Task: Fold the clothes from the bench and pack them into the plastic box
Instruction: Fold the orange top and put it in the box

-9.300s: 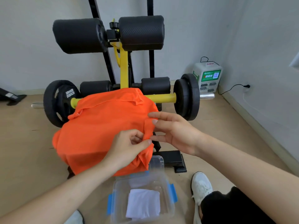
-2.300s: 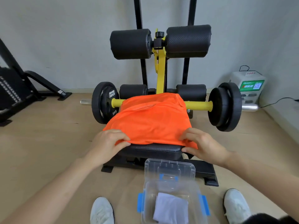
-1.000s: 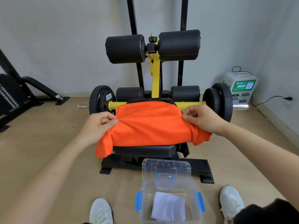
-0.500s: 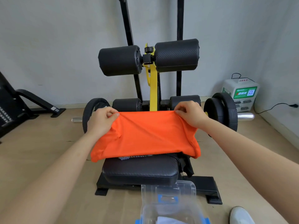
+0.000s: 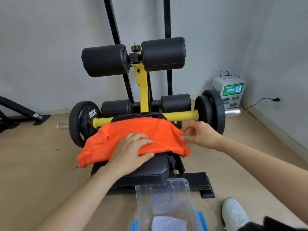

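Where the wooden floor [image 5: 41, 172] meets the bottom of the view, a clear plastic box [image 5: 145, 212] with blue latches [image 5: 202, 219] stands open, its lid [image 5: 162, 187] upright at the far side, and a folded white cloth [image 5: 169, 223] lies inside it. A white shoe [image 5: 233, 214] rests on the floor just to the right of the box. Beyond the box is the bench [image 5: 150, 169], its black pad partly covered by the orange shirt [image 5: 136, 129], which is spread crosswise with both ends hanging off the sides. The left hand [image 5: 131, 150] lies flat on the shirt's near middle, fingers straight and together, pressing the cloth down, with the thumb along the near edge. The right hand [image 5: 200, 135] is at the shirt's right end, fingers loosely spread and curved, one fingertip touching the fabric's edge and nothing gripped. A dark garment [image 5: 175, 164] lies under the shirt, showing at its far edge and drooping off the bench's right side. Behind the shirt runs a yellow bar [image 5: 181, 115] with black weight plates [image 5: 210, 112] at both ends. Above it, two pairs of black foam rollers [image 5: 105, 60] are mounted on a yellow post. Against the grey wall [image 5: 50, 47] at the far right stands a white machine [image 5: 229, 90] with a green screen.
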Tool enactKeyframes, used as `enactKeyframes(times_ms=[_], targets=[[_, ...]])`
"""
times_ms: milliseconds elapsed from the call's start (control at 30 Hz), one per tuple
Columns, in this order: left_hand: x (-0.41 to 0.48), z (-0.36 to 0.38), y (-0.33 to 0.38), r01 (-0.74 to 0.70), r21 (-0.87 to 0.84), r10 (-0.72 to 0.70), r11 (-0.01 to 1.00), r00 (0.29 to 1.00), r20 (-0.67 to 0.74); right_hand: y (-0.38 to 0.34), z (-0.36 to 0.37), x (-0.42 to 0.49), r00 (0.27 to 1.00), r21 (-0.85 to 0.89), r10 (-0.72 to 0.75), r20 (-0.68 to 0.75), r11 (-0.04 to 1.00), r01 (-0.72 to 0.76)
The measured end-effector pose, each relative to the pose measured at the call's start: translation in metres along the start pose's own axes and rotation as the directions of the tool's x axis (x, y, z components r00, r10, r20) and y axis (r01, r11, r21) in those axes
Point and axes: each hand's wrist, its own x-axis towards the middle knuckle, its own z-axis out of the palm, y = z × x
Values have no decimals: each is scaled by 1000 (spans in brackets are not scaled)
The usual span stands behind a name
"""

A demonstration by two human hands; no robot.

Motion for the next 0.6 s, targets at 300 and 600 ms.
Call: enactKeyframes(times_ms=[300, 600], targets=[[0, 17, 6, 96, 8, -95, 995, 992, -87, 17, 43, -17, 993, 171, 115, -22, 979, -109], [-1, 24, -2, 73, -6, -73, 997, 990, -124, 56, -9, -39, 966, 694, 254, -51, 704, -149]])
